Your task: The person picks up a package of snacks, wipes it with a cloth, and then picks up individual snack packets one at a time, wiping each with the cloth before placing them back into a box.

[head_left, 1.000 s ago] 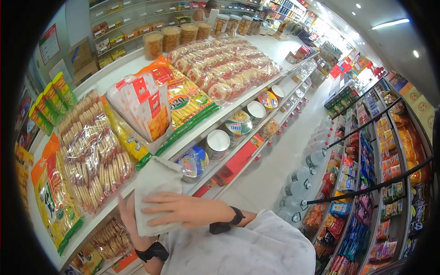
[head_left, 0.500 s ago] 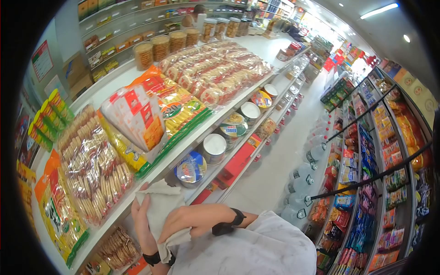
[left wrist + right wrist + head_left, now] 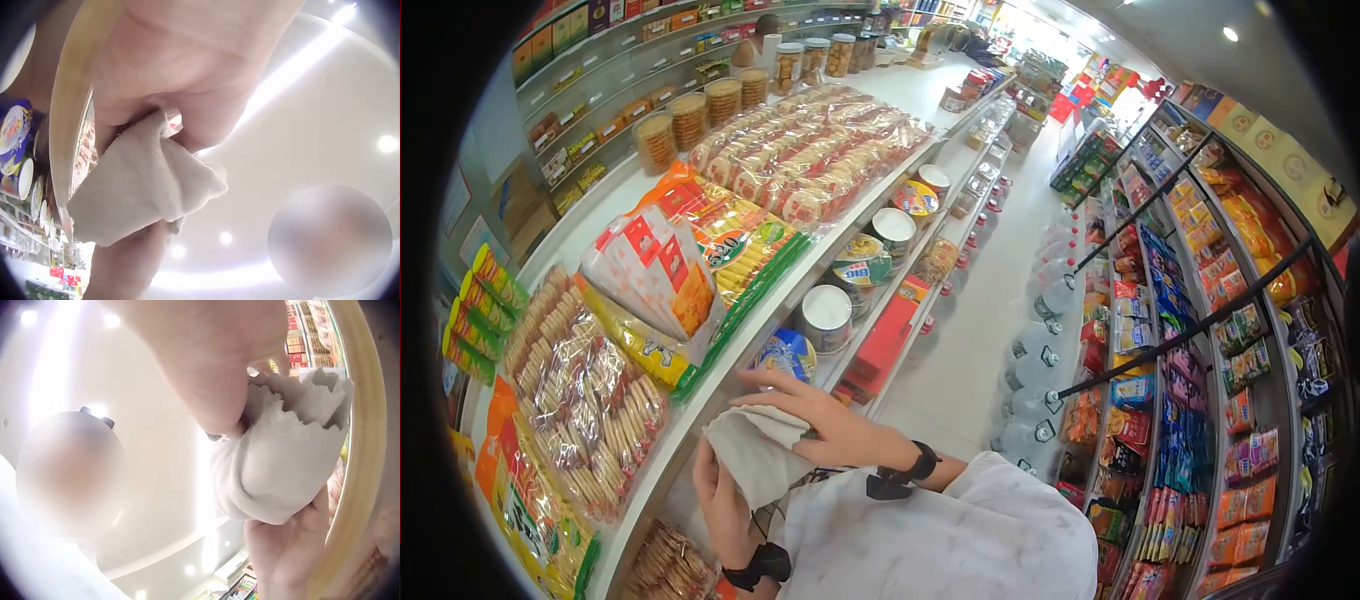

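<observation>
The cloth [image 3: 755, 462], laid long and flat beneath the right hand [image 3: 835, 425] one second earlier, is now gathered into a shorter bundle, apparently a more compact one to handle. Right thumb and fingers clamp its upper end; the left hand [image 3: 722, 505] pinches its near side. The bundle is held just beyond the front edge of the counter [image 3: 658, 463], beside the packaged goods.

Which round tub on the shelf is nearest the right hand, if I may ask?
The tub with the blue-patterned lid, at the near end of the row; the others stand farther from the right hand.
</observation>
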`<action>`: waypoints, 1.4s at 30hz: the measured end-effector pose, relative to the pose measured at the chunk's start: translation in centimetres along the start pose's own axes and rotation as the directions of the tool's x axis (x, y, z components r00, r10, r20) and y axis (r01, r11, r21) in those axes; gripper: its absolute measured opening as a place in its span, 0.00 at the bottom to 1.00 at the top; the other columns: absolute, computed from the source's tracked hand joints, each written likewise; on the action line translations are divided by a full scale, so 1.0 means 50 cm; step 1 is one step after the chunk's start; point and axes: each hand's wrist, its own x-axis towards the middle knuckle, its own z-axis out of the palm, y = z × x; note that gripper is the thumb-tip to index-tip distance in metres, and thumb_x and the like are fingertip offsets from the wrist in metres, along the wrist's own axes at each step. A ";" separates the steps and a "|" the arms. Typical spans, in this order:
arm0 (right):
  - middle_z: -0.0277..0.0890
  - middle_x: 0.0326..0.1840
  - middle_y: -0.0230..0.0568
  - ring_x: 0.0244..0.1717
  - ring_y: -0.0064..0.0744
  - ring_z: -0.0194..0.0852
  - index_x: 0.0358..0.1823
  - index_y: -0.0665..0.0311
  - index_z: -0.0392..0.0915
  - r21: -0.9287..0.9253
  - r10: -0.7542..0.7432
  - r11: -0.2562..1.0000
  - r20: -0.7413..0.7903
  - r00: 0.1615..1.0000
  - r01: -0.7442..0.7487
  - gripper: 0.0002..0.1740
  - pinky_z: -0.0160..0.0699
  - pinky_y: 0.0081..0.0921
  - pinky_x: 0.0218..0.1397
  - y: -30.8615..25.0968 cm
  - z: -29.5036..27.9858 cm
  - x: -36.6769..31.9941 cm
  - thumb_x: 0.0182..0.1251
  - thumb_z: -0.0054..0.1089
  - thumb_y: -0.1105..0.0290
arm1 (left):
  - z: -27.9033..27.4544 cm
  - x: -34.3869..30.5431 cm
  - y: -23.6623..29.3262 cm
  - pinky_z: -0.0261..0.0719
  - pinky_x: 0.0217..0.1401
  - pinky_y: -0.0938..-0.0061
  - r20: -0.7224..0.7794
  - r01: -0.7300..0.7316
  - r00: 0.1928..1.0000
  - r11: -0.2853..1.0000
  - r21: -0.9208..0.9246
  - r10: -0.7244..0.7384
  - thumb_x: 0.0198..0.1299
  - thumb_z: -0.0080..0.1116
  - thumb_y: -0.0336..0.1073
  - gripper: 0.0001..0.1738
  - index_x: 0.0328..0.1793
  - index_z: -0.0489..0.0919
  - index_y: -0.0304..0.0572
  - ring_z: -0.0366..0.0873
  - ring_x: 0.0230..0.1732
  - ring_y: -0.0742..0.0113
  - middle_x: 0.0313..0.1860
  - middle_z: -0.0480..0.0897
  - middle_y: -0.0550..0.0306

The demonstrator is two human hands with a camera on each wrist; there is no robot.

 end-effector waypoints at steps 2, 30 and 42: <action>0.69 0.70 0.52 0.73 0.49 0.63 0.70 0.62 0.68 0.179 0.157 0.970 0.067 0.985 -0.166 0.33 0.63 0.39 0.73 -0.013 0.008 -0.013 0.61 0.57 0.79 | 0.033 0.003 0.036 0.80 0.58 0.70 0.055 0.009 0.998 0.994 0.113 -0.015 0.71 0.55 0.33 0.22 0.68 0.70 0.31 0.82 0.52 0.63 0.53 0.83 0.49; 0.74 0.59 0.37 0.57 0.26 0.73 0.71 0.67 0.64 0.540 0.493 0.815 -0.456 0.741 -0.210 0.32 0.75 0.25 0.58 0.172 0.030 -0.012 0.66 0.59 0.70 | -0.007 0.147 0.108 0.74 0.51 0.77 -0.098 -0.208 0.936 0.757 0.619 0.338 0.69 0.56 0.25 0.17 0.63 0.73 0.34 0.75 0.47 0.73 0.45 0.78 0.58; 0.71 0.66 0.41 0.64 0.29 0.69 0.72 0.70 0.63 0.685 0.549 0.717 -0.441 0.710 -0.128 0.29 0.69 0.26 0.66 0.187 -0.012 -0.029 0.71 0.56 0.70 | 0.072 0.320 0.117 0.74 0.62 0.66 0.237 -0.474 0.580 0.086 0.876 0.780 0.60 0.69 0.31 0.15 0.52 0.82 0.32 0.76 0.58 0.59 0.55 0.78 0.51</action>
